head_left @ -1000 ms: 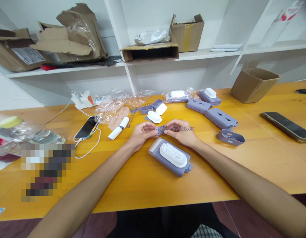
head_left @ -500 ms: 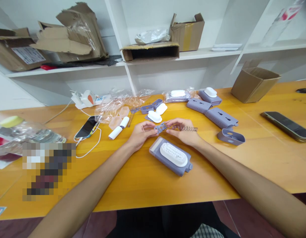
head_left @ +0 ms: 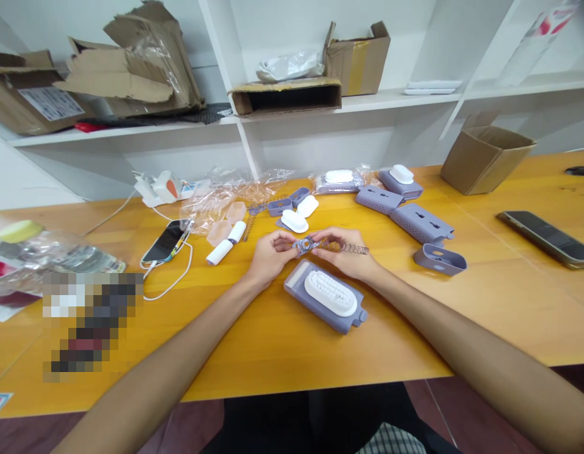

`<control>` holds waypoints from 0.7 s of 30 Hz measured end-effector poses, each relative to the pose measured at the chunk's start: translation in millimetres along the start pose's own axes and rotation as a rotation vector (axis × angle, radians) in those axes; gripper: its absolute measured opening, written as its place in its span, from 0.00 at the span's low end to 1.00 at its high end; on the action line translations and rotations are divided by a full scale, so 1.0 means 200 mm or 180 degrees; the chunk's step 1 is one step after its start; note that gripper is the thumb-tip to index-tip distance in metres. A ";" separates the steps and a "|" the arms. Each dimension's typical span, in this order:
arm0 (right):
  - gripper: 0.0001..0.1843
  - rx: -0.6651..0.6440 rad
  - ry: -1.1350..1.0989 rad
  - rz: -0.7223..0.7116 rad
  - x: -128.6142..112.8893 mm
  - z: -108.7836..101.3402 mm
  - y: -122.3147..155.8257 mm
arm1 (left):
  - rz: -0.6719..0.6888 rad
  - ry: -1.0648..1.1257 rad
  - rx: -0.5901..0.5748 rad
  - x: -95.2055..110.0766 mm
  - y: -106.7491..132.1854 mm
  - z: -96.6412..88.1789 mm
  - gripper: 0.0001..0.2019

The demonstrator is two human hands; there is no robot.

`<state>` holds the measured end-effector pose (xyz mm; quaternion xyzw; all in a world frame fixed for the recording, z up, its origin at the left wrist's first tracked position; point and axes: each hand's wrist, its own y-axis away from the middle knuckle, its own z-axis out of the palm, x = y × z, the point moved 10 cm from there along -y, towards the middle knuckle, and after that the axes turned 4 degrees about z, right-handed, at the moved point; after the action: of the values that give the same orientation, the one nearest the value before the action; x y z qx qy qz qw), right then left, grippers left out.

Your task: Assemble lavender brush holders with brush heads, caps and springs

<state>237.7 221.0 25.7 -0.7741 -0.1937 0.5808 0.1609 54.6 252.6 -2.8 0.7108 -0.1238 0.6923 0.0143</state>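
Observation:
My left hand (head_left: 274, 253) pinches a small grey-purple plastic piece (head_left: 303, 245) with a round part on it. From the other side, my right hand (head_left: 345, 253) grips a metal coil spring (head_left: 356, 249), whose free end sticks out to the right past the fingers. The spring's other end meets the plastic piece between my fingertips; how the two join is too small to make out. Just below my hands a purple case (head_left: 299, 291) lies on the table, with a white oval bristle brush (head_left: 330, 293) on top.
Beyond my hands lie white oval brush heads (head_left: 294, 221), small purple cups (head_left: 279, 207) and more springs. Purple housings (head_left: 421, 223) and a purple end cap (head_left: 440, 259) are at right. Phones (head_left: 547, 238), a cardboard box (head_left: 487, 159), a bottle (head_left: 60, 252) and white rollers (head_left: 221, 251) stand around.
The small plastic piece has turned between my fingertips. The spring's free end has shifted slightly left and down, and my right hand has moved a little left.

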 end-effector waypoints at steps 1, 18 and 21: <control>0.09 0.0002 0.0142 -0.0056 -0.01 0.00 0.00 | -0.0003 0.0009 0.0007 0.00 0.00 0.00 0.17; 0.08 -0.0114 0.0326 -0.0315 -0.10 -0.01 0.00 | 0.0043 -0.0153 -0.0052 0.01 0.01 0.01 0.16; 0.08 -0.0177 0.0473 -0.0347 -0.08 0.00 0.00 | 0.0114 -0.0235 -0.0019 0.02 0.01 0.01 0.15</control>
<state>233.0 213.5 38.5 -0.8075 -0.2391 0.5066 0.1846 56.7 250.2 0.1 0.7335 -0.1390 0.6653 -0.0005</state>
